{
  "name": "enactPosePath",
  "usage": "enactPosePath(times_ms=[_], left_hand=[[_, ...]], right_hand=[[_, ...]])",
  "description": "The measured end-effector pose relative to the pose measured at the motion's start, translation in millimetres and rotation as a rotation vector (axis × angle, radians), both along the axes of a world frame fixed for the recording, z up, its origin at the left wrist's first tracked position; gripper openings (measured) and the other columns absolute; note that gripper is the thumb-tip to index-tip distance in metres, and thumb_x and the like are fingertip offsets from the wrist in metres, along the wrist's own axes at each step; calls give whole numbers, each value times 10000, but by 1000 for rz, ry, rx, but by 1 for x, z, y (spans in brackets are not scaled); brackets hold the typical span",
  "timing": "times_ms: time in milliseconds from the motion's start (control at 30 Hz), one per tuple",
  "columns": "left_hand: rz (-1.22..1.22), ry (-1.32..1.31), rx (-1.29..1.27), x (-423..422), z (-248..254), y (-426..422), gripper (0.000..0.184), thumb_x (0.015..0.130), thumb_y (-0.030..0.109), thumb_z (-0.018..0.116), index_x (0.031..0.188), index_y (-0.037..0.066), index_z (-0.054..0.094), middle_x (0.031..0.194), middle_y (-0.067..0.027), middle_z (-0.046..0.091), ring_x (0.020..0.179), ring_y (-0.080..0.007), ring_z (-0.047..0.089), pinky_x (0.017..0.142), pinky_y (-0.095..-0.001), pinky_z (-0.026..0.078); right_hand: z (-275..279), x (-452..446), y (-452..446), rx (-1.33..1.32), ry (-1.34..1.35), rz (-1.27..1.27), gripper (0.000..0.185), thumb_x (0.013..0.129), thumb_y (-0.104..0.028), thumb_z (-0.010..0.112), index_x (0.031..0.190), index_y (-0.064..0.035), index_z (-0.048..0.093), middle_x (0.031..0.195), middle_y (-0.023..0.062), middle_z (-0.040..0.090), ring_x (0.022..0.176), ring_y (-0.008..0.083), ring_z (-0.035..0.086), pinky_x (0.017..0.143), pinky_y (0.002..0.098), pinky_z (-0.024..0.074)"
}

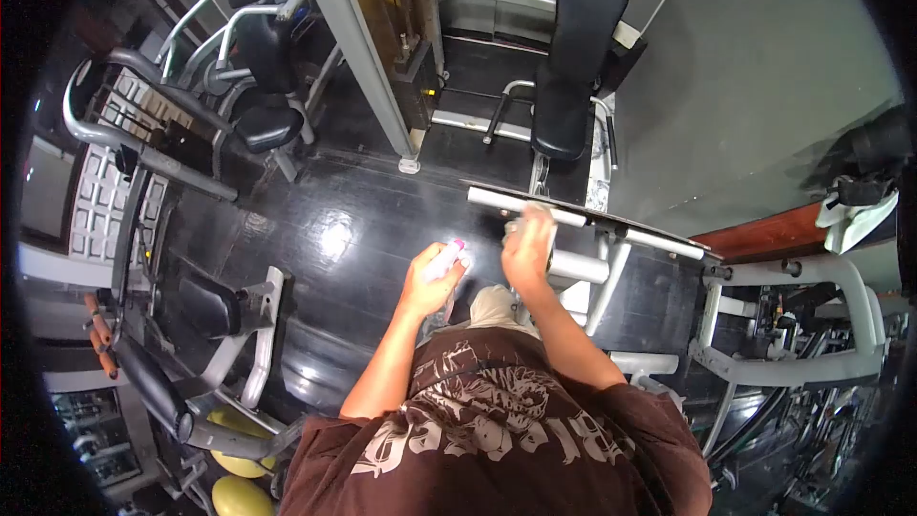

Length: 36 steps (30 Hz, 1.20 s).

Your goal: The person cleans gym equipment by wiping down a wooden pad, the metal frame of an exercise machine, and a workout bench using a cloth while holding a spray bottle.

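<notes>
My left hand point(427, 280) is closed around a small whitish bottle point(442, 261) with a pink top, held out in front of my body. To its right, my right hand point(529, 250) is raised with its fingers curled and smeared by motion. A greyish bit point(514, 228) shows at its fingers, too blurred to name. My right hand overlaps the view of a light-coloured padded bar point(497, 199) on a gym machine; I cannot tell whether they touch.
A black padded seat machine point(564, 105) stands ahead by the wall. More machines with black seats point(269, 127) are at the left. A white frame point(783, 363) stands on the right, and yellow balls point(242, 497) lie at lower left. Dark shiny flooring point(325, 220) runs between them.
</notes>
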<state>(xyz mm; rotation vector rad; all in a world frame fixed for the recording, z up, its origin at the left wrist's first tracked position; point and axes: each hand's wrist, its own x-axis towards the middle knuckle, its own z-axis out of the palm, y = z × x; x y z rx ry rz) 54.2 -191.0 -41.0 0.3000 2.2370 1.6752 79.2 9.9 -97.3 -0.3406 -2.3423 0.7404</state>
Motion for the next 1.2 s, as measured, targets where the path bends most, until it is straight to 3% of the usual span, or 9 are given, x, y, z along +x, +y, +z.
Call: enactPosePath(times_ms=[100,233,367,433,767,900,1033,1100,1200], left_hand=[[-30,22,41,-6,-4,7,170,880,107,764,948,28,630,752,-6,632,628,-86,604,590,-273,501],[4,-49,39,-4,5,3,174,867,161,764,955,48,665,778,-22,660,713,-90,600,667,-277,496],[41,37,-7,1,-4,-19,174,872,146,765,946,34,655,776,-22,653,693,-93,600,650,-279,498],[36,216,-41,1,-9,-26,176,884,115,765,952,20,634,761,-10,631,631,-84,591,599,-266,499],[42,-31,20,3,-3,-17,185,856,175,771,930,38,670,768,-36,658,713,-105,594,672,-289,494],[53,-35,5,7,-2,-19,181,858,177,767,918,41,664,749,-35,642,697,-101,579,656,-294,486],[31,-19,-27,10,-1,-24,192,863,188,768,913,41,656,744,-33,638,690,-103,577,649,-300,486],[30,-50,-17,12,1,-24,196,867,195,768,913,42,655,745,-32,639,691,-101,577,648,-301,486],[22,-11,6,16,0,-23,195,871,199,769,920,46,658,753,-29,648,698,-98,585,651,-296,488]], right_hand=[[15,-3,-17,-131,-168,272,409,861,2,578,1267,16,527,1265,263,492,1183,457,504,1003,532,446],[31,12,-6,-168,41,160,431,889,-11,563,1317,7,517,1270,225,493,1187,411,499,1053,501,398],[14,33,25,-246,71,-183,499,929,-16,561,1398,44,401,1326,290,401,1255,446,409,1091,528,332],[1,25,23,-169,10,-150,531,920,-11,579,1410,43,381,1336,289,382,1260,453,405,1089,536,329],[4,28,14,-159,-62,86,532,902,7,589,1404,8,411,1323,272,421,1268,438,423,1099,514,331],[12,46,30,-229,9,-157,612,917,-22,580,1471,34,325,1371,289,393,1286,465,402,1123,533,293],[-15,36,27,-180,-45,-147,673,914,-27,589,1496,43,258,1403,307,370,1319,480,377,1119,550,292],[-18,23,14,-147,27,-154,631,903,-18,596,1465,42,317,1406,297,390,1309,472,395,1102,546,314],[-3,12,-1,-50,-38,85,648,813,60,605,1421,28,383,1351,286,452,1263,485,438,1099,511,348]])
